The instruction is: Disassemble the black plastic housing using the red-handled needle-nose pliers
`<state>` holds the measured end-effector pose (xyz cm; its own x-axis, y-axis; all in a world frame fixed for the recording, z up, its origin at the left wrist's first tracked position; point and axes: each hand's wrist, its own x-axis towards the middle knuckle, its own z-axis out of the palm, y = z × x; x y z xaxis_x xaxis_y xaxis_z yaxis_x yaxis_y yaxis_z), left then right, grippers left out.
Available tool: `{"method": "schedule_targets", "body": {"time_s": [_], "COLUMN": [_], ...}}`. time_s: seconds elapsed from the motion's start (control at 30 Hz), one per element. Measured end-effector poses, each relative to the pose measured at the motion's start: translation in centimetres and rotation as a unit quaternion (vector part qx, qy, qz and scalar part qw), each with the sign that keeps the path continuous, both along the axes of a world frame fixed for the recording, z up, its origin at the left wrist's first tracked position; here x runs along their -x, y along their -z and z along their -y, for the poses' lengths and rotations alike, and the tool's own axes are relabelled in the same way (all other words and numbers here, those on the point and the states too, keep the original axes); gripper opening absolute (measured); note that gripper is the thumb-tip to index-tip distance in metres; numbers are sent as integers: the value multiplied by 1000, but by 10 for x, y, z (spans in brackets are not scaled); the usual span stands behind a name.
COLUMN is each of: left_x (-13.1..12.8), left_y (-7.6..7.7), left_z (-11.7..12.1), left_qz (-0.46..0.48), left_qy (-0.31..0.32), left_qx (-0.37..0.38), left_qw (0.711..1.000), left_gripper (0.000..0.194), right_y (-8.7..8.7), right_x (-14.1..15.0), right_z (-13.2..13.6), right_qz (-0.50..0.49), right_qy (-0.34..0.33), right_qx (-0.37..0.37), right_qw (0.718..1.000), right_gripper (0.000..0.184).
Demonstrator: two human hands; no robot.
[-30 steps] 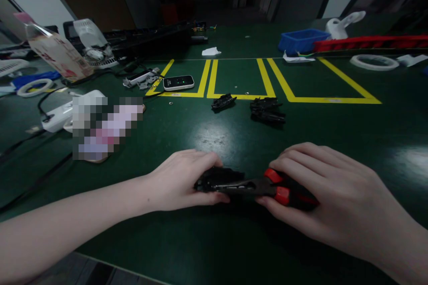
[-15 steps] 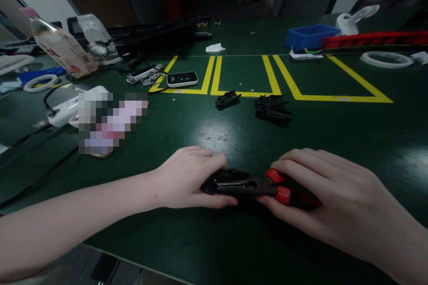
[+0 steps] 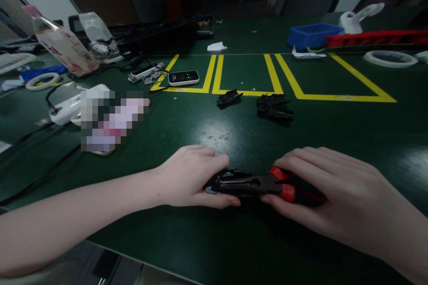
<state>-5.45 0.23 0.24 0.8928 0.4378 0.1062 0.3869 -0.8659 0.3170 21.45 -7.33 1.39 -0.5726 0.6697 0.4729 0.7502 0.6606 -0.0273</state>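
Note:
My right hand (image 3: pixel 337 191) is wrapped round the red-and-black handles of a pair of pliers (image 3: pixel 264 185), whose dark jaws point left. My left hand (image 3: pixel 190 176) is closed on a small black plastic part (image 3: pixel 227 178) that sits at the plier jaws, low over the green table (image 3: pixel 214 240). Farther off lie a single black part (image 3: pixel 229 98) and a small heap of black parts (image 3: pixel 274 107), beside the yellow tape lines (image 3: pixel 267 73).
A white device with green lights (image 3: pixel 183 78) lies on the yellow tape. A power strip (image 3: pixel 65 109), cables, tape rolls and a plastic bag (image 3: pixel 62 44) crowd the left. A blue bin (image 3: pixel 312 35), a red tray (image 3: pixel 377 38) and a white ring (image 3: pixel 389 59) stand at the back right.
Both hands stay closed on the part and pliers. The plier jaws now reach farther over the black part; the camera has shifted slightly.

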Motion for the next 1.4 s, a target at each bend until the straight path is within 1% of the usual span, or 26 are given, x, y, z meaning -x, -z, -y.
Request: {"method": "schedule_targets", "body": {"time_s": [0.2,0.5,0.63,0.8,1.0,1.07,1.23,1.4], "left_x": [-2,-2,-2,-1,-1,-2,-5,-5], "left_y": [2,2,1,1,4,5,2,0], "left_z": [-1,-6,-6,-6,-6,-6,-8,-9], "left_qz": [7,-2,-11,-7,33,39,19,-9], "left_qy": [6,38,44,51,86,93,99,106], "left_qx": [-30,-44,-44,-46,-35,-34,-28,-35], "left_qw": [1000,998,998,998,995,994,995,994], "left_gripper": [54,54,55,55,56,56,58,59], "right_y": [0,-3,-3,5,4,4,9,4], "right_x": [1,3,0,-10,-7,-6,-5,-4], "right_z": [-1,-9,-12,-10,-16,-18,-18,-18], "right_qz": [20,58,61,56,48,52,54,82], "right_qy": [-10,-23,-18,-12,-42,-51,-49,-52], "right_qx": [-24,-34,-38,-36,-58,-63,-75,-108], "right_qw": [999,998,997,998,996,995,994,989], "right_gripper": [39,43,38,30,34,33,25,23]}}
